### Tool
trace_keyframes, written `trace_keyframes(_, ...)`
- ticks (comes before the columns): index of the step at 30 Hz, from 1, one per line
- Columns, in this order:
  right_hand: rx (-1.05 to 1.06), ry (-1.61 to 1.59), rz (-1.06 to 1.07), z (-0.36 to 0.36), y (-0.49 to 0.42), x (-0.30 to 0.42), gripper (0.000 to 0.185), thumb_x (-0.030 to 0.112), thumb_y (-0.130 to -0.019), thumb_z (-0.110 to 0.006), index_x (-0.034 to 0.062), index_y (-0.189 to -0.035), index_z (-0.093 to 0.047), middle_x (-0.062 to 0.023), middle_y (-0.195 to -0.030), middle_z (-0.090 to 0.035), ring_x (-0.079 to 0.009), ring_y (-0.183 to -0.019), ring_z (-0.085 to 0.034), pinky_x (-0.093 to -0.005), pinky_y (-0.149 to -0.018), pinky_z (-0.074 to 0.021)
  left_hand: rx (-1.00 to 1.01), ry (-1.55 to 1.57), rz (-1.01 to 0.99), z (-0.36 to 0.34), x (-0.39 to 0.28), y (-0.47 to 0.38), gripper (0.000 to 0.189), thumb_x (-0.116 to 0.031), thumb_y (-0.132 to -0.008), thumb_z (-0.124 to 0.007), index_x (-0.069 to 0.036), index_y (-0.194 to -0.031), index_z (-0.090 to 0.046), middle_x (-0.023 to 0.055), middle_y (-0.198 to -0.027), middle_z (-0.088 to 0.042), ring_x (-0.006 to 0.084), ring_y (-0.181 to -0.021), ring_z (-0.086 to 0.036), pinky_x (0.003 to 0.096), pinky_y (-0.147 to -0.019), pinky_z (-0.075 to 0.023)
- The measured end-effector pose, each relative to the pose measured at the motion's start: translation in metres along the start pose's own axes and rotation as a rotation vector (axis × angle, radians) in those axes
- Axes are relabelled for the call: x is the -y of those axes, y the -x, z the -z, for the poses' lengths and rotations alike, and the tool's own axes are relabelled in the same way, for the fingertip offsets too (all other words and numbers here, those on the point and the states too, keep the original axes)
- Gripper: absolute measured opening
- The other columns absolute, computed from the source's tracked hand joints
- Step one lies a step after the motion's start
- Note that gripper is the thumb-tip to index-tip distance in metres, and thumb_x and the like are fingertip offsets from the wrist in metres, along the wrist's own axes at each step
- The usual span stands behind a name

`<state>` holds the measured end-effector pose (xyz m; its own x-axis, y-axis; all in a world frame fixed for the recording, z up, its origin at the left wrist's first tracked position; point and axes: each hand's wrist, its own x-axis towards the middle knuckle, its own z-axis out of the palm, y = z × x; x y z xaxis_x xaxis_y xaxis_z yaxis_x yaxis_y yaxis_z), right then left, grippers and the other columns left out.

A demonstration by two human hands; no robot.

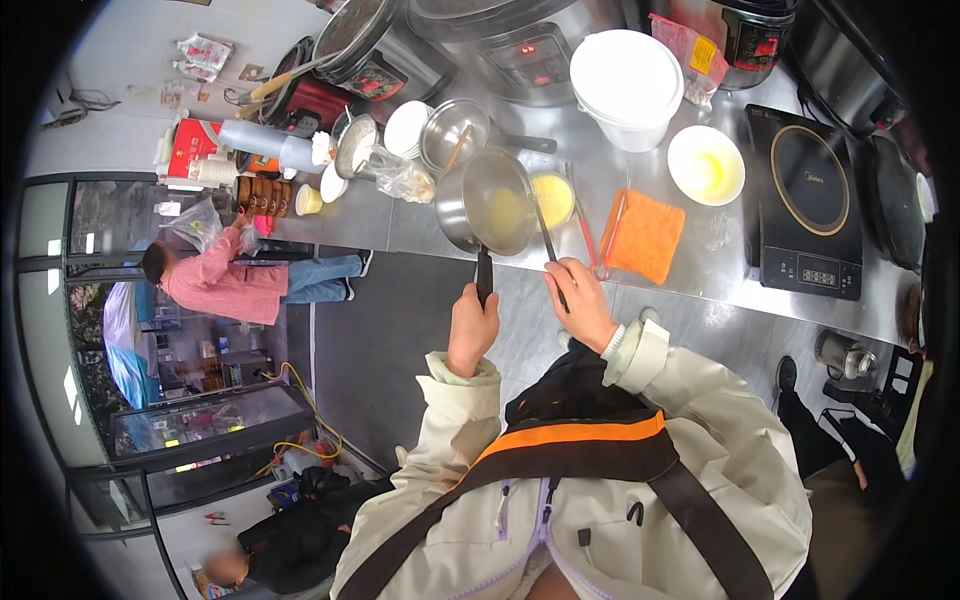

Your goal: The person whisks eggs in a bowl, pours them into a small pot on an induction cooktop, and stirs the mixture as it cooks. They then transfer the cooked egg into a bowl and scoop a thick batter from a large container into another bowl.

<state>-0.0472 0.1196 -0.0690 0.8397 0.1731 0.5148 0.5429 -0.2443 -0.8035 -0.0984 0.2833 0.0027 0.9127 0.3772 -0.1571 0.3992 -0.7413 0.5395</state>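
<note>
My left hand [474, 328] grips the black handle of a stainless steel saucepan [469, 199]. The pan is tilted, and a yellowish patch shows on its inside. In my right hand [586, 301] is a thin dark-handled utensil [546, 232], held at the pan's right rim; its tip is too small to make out. Partly behind that rim stands a round container of yellow contents [556, 199]. To its right lie red-handled tongs [585, 234], with one arm over an orange cloth [652, 236]. A white bowl [681, 169] farther right holds some yellow liquid.
At right lies a Midea induction cooktop [810, 202]. A white lidded bucket [627, 82] and several electric cookers [517, 56] line the back. Left of the pan are a steel bowl [454, 127] and a plastic bag [405, 178]. A person in pink [225, 281] stands beyond.
</note>
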Motion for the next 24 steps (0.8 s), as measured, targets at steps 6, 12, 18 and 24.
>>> trace_keyframes(6,0.070,-0.108,0.075,-0.009,0.002,0.015,0.019,0.006,-0.080,-0.063,0.0004,-0.097,-0.056,-0.0125,-0.092,-0.055,-0.0299,-0.077,-0.058,-0.0357,-0.066,-0.0493,-0.003,0.020,0.014,0.000,-0.003,-0.001,0.020,-0.013,-0.084,-0.057,0.006,-0.085,-0.052,0.0264,-0.073,-0.059,0.0440,-0.068,-0.057,0.0448,-0.058,-0.0440)
trace_keyframes(12,0.049,-0.171,0.108,-0.001,-0.011,0.022,0.020,0.007,-0.080,-0.064,0.0011,-0.097,-0.056,-0.0104,-0.092,-0.054,-0.0278,-0.076,-0.057,-0.0346,-0.064,-0.0487,0.114,0.586,0.335,0.013,-0.005,0.000,0.016,-0.015,-0.088,-0.054,-0.001,-0.082,-0.048,0.0055,-0.061,-0.049,0.0123,-0.044,-0.043,0.0285,-0.040,-0.0334)
trace_keyframes(18,0.148,-0.142,0.121,0.015,-0.036,0.034,0.020,0.010,-0.079,-0.065,0.0023,-0.096,-0.057,-0.0095,-0.089,-0.053,-0.0269,-0.076,-0.056,-0.0346,-0.062,-0.0475,0.230,1.061,0.425,0.028,-0.013,0.018,0.012,-0.016,-0.094,-0.049,-0.004,-0.093,-0.048,-0.0020,-0.064,-0.041,0.0035,-0.045,-0.030,0.0188,-0.038,-0.0226)
trace_keyframes(24,0.296,0.041,0.075,0.054,-0.047,0.030,0.026,0.012,-0.074,-0.069,0.0029,-0.096,-0.058,-0.0101,-0.095,-0.052,-0.0270,-0.084,-0.054,-0.0371,-0.072,-0.0447,0.485,1.188,0.378,0.015,-0.028,0.037,0.017,-0.021,-0.097,-0.044,-0.004,-0.096,-0.048,-0.0024,-0.062,-0.038,0.0037,-0.044,-0.030,0.0189,-0.037,-0.0227)
